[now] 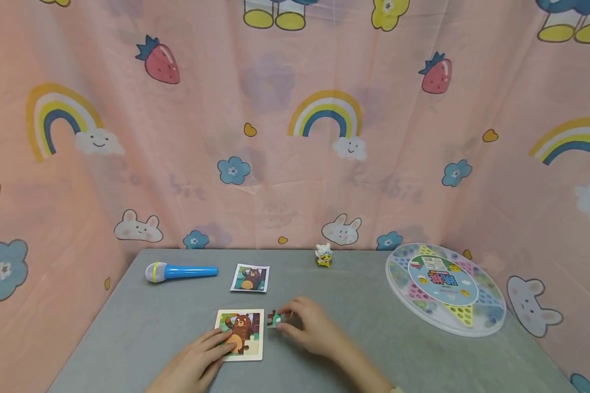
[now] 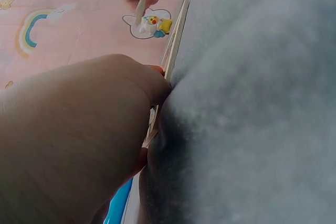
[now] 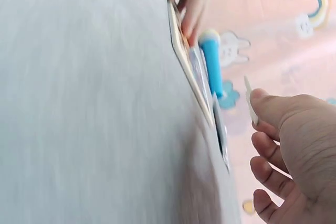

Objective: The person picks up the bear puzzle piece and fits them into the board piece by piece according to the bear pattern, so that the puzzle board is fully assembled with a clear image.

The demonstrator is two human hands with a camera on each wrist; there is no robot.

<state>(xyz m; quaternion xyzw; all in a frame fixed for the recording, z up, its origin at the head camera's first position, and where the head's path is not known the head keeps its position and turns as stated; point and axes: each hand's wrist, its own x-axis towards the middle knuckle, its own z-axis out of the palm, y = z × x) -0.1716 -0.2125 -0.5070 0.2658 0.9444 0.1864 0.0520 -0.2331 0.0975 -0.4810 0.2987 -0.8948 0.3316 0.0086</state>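
A square wooden jigsaw puzzle (image 1: 263,334) with a brown bear picture lies flat on the table; pale bare wood shows at its lower right. My left hand (image 1: 195,360) rests on its left part, fingers extended over the picture, thumb by the near edge. Just right of the board, my right hand (image 1: 313,329) pinches a puzzle piece (image 1: 275,319) with green and brown on it between thumb and fingertips. In the right wrist view, this thin piece (image 3: 251,100) appears edge-on, raised off the table. Behind the board lies a bear picture card (image 1: 250,278).
A blue toy microphone (image 1: 189,271) lies at the back left of the grey table (image 1: 354,305). A small white and yellow figurine (image 1: 323,255) stands at the back edge. On the right is a round game board (image 1: 444,289). A pink patterned curtain (image 1: 275,218) hangs behind.
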